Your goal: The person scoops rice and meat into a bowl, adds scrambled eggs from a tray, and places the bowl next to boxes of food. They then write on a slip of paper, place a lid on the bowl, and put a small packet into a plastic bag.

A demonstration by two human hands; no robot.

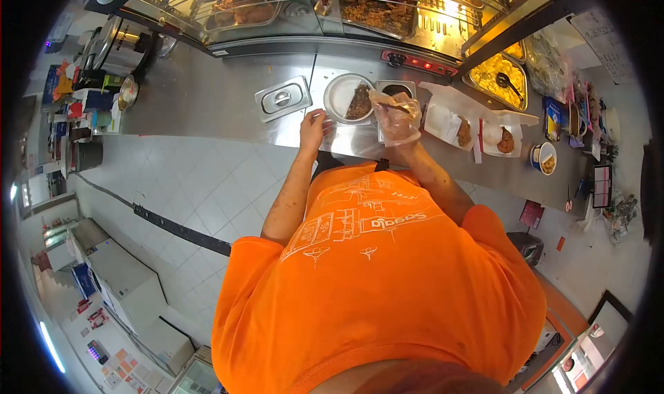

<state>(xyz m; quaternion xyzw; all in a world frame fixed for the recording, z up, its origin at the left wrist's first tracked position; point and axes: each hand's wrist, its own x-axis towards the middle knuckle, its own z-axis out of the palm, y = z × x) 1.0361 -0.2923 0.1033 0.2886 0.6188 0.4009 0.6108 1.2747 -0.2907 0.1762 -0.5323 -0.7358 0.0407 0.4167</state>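
Observation:
A round white dish (337, 90) stands on the steel counter, with dark, crumbly food (359, 104) in its right half. My left hand (315, 126) is bare, with loosely bent fingers beside the dish's lower left rim. In a clear plastic glove, my right hand (399, 121) is closed around a thin dark utensil (396, 107), its fingertips close to the dish's right side. I cannot tell what kind of utensil it is. Behind that hand is a steel pan (413, 86) with dark contents, partly hidden. A steel lid (280, 99) with a recessed handle lies left of the dish.
Open paper boxes (443, 110) with white mounds and browned fried pieces stand to the right, near a round tub (544, 157) of food. A heated display case (277, 38) borders the counter's back. A tray of yellow food (498, 76) holds a black spoon (509, 86).

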